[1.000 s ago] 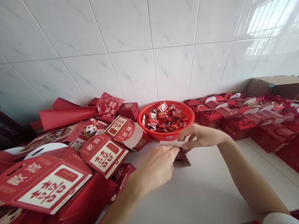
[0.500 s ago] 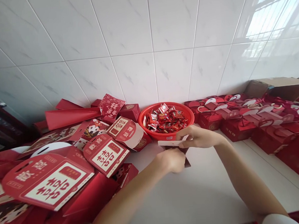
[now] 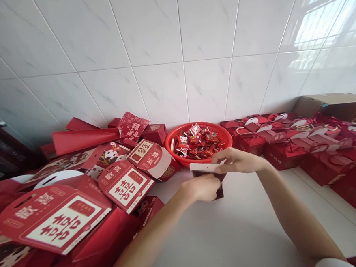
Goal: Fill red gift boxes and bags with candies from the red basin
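A small dark-red carton [image 3: 220,193] with a pale top flap [image 3: 202,167] is between my hands, just in front of the candy basket. My right hand [image 3: 239,161] grips the carton's flap and upper right edge, thumb on the near side. My left hand [image 3: 204,187] is at the carton's opening, knuckles bent and fingers curled; its fingertips are hidden, so what they hold cannot be made out. Behind the carton, a red plastic basket [image 3: 170,150] holds many red-wrapped candies [image 3: 196,140].
Red gift boxes with white panels [image 3: 129,185] are heaped on the left. Rows of folded red boxes with handles [image 3: 284,152] stand on the right, a brown cardboard box [image 3: 331,100] behind them. The white table [image 3: 228,235] meets a tiled wall [image 3: 159,86].
The carton has tilted slightly, showing more of its dark inside and side. My left hand has shifted up a little; my right hand keeps its grip.
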Available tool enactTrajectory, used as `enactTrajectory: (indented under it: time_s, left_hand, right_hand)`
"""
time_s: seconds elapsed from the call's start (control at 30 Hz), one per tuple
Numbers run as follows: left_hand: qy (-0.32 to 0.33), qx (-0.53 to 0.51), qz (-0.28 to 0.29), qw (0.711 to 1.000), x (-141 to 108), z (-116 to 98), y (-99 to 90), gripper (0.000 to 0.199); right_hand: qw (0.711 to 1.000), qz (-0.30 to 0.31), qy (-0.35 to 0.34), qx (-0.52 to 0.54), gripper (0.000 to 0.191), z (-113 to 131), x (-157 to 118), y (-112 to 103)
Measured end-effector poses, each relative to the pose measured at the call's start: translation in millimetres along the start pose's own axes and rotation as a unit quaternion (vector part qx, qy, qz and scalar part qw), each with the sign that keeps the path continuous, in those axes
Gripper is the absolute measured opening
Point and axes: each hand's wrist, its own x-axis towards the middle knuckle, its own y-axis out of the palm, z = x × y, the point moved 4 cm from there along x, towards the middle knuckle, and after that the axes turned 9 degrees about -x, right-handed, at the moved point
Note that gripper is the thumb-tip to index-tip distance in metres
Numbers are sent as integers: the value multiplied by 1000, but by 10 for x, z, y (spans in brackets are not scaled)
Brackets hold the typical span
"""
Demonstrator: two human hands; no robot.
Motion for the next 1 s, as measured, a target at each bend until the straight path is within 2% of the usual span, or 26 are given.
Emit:
enactTrajectory:
  time_s: [0.07,0.13,0.17,0.23,0.33,0.43,0.5,0.6,0.73,0.87,1.0]
  left_hand:
    - [-13,3,50,999,-94,-2,-67,20]
    - [14,-35,38,999,-217,-49,-181,28]
    - [38,-58,8,998,-287,-77,-250,32]
    - [82,-102,-94,987,-444,-111,-390,35]
    - [99,-125,-238,958,-680,-72,-493,34]
    - [86,-109,-294,946,-817,25,-436,36]
    - [76,-109,-313,941,-849,112,-367,49]
    - [72,-142,-348,924,-846,247,-283,65]
    - [75,-199,-372,903,-806,342,-204,74]
    - [90,-245,-373,890,-760,356,-115,70]
    - [66,-293,-393,869,-710,439,-14,61]
  right_hand:
    - [1000,8,-4,3,31,-6,3,1]
    - [1000,9,-8,-7,31,-3,4,4]
    - [1000,7,-10,-15,30,-1,3,6]
    - [999,1,-10,-35,29,3,0,12]
    - [998,-7,-8,-66,26,21,-8,24]
    - [996,-39,-1,-79,23,56,-12,22]
    - [995,-66,1,-74,24,79,-14,14]
    - [994,-93,-5,-52,27,86,-9,8]
    - [992,-122,1,-10,29,12,16,-1]
    - [993,-118,0,-5,29,-80,51,7]
    - [993,-117,9,-6,30,-158,52,-14]
